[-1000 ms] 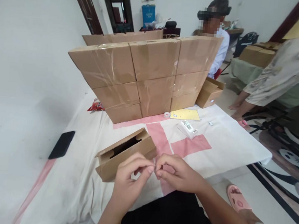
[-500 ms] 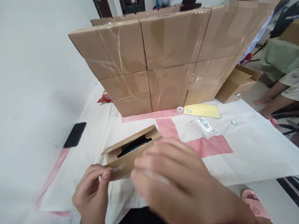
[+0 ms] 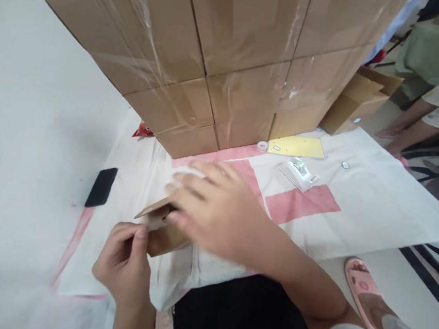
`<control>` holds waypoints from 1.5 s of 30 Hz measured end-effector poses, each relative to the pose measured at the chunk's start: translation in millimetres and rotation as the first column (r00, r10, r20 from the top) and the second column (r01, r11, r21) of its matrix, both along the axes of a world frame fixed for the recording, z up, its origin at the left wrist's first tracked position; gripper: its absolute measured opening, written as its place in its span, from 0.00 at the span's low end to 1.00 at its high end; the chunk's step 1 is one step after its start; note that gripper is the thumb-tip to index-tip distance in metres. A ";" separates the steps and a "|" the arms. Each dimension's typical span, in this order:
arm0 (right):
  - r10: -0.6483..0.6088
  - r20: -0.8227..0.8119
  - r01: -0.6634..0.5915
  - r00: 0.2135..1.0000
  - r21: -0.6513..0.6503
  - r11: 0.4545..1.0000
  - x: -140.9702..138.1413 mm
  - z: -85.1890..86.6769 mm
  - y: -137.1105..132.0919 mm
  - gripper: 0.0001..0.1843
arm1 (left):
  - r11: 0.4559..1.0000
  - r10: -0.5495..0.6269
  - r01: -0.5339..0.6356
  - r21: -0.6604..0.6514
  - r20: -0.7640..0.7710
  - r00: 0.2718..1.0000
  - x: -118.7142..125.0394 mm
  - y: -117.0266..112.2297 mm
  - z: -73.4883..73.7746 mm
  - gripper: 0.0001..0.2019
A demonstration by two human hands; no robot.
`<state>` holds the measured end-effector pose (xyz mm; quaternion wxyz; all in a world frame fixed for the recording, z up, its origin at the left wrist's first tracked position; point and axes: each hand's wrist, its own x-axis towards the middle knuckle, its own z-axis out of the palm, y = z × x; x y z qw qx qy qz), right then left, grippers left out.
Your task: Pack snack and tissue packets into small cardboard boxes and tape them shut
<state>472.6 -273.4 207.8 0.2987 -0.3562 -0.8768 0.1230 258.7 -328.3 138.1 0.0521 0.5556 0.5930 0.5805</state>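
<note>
A small cardboard box point(image 3: 167, 239) stands on the cloth in front of me, its lid flap raised. My left hand point(image 3: 127, 256) is closed in a pinch at the box's left end, on what looks like a strip of clear tape point(image 3: 154, 224). My right hand point(image 3: 219, 208) passes over the box's right side and hides most of it. Its fingers are blurred, curled round a whitish curved thing point(image 3: 188, 172) that I cannot make out. Whatever lies inside the box is now covered.
A tall wall of taped cardboard boxes point(image 3: 245, 99) rises behind. On the cloth lie a black phone point(image 3: 101, 187), a tape roll point(image 3: 262, 146), a yellow card point(image 3: 297, 146), a white packet point(image 3: 300, 175) and a red wrapper point(image 3: 143, 130). At right are an open carton point(image 3: 355, 107) and another person's legs point(image 3: 422, 117).
My view has tipped down. The right hand has moved up and left across the box, covering its opening. My left hand stays pinched at the box's left end.
</note>
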 end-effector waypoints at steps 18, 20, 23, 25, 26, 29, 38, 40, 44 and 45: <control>0.002 0.157 -0.006 0.988 0.028 1.000 -0.2 -77.4 33.0 0.25 | 0.799 -0.407 0.234 -0.554 -0.210 0.889 -27.3 42.6 5.8 0.09; -0.006 0.172 0.002 0.985 0.025 1.000 0.1 -76.1 32.1 0.25 | 0.790 -0.420 0.262 -0.554 -0.178 0.890 -28.7 46.6 3.1 0.09; -0.009 0.186 0.004 0.983 0.023 1.000 0.8 -74.3 31.4 0.25 | 0.771 -0.448 0.285 -0.570 -0.166 0.879 -30.3 51.3 0.9 0.08; -0.008 0.187 0.004 0.982 0.017 1.000 1.0 -73.9 31.9 0.25 | 0.765 -0.441 0.282 -0.579 -0.151 0.885 -30.8 52.6 0.2 0.07; -0.008 0.185 0.006 0.983 0.013 1.000 1.0 -73.9 32.3 0.25 | 0.766 -0.426 0.280 -0.579 -0.131 0.895 -31.5 52.4 -0.1 0.07; -0.002 0.181 0.003 0.983 -0.003 1.000 1.3 -74.1 33.2 0.25 | 0.756 -0.409 0.333 -0.563 -0.009 0.912 -37.0 47.0 0.2 0.08; 0.043 0.157 -0.038 0.987 -0.030 0.999 3.3 -73.4 32.1 0.24 | 0.650 -0.484 0.449 -0.613 0.121 0.866 -42.3 24.7 9.5 0.09; 0.032 0.159 -0.026 0.987 -0.039 0.999 2.2 -73.4 32.9 0.24 | 0.667 -0.457 0.357 -0.654 0.018 0.889 -35.8 28.0 5.5 0.09; 0.026 0.161 -0.019 0.987 -0.042 0.999 0.6 -73.7 33.9 0.24 | 0.728 -0.371 0.303 -0.616 0.018 0.928 -31.4 34.7 -5.0 0.10; 0.028 0.159 -0.022 0.987 -0.038 0.999 0.6 -73.7 33.9 0.24 | 0.732 -0.362 0.304 -0.609 0.030 0.932 -32.0 35.2 -6.5 0.10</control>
